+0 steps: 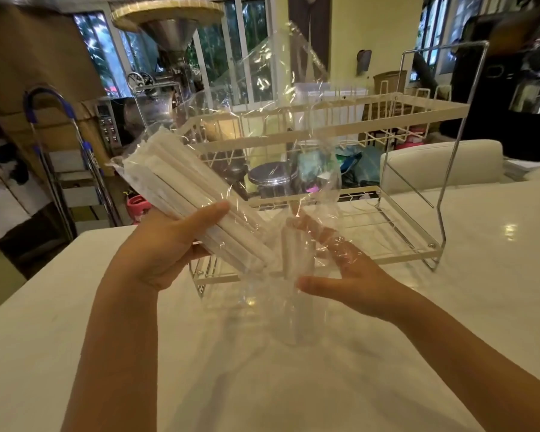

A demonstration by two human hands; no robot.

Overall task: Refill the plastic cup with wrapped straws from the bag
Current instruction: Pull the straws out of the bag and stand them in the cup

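Note:
My left hand [169, 244] grips a tilted bundle of white wrapped straws [181, 176] through a clear plastic bag [262, 98], whose loose open end flares upward. My right hand [346, 275] has its fingers under the bag's film. Its fingers and thumb close around a few upright wrapped straws [295, 254] at the bundle's lower end. Just beneath them a clear plastic cup [293, 316] stands on the white table [293, 385]; it is hard to make out through the film.
A white wire two-tier rack [371, 110] with a chrome frame stands on the table right behind my hands. Past the table's far edge are a metal bin, a white seat and a step ladder at the left.

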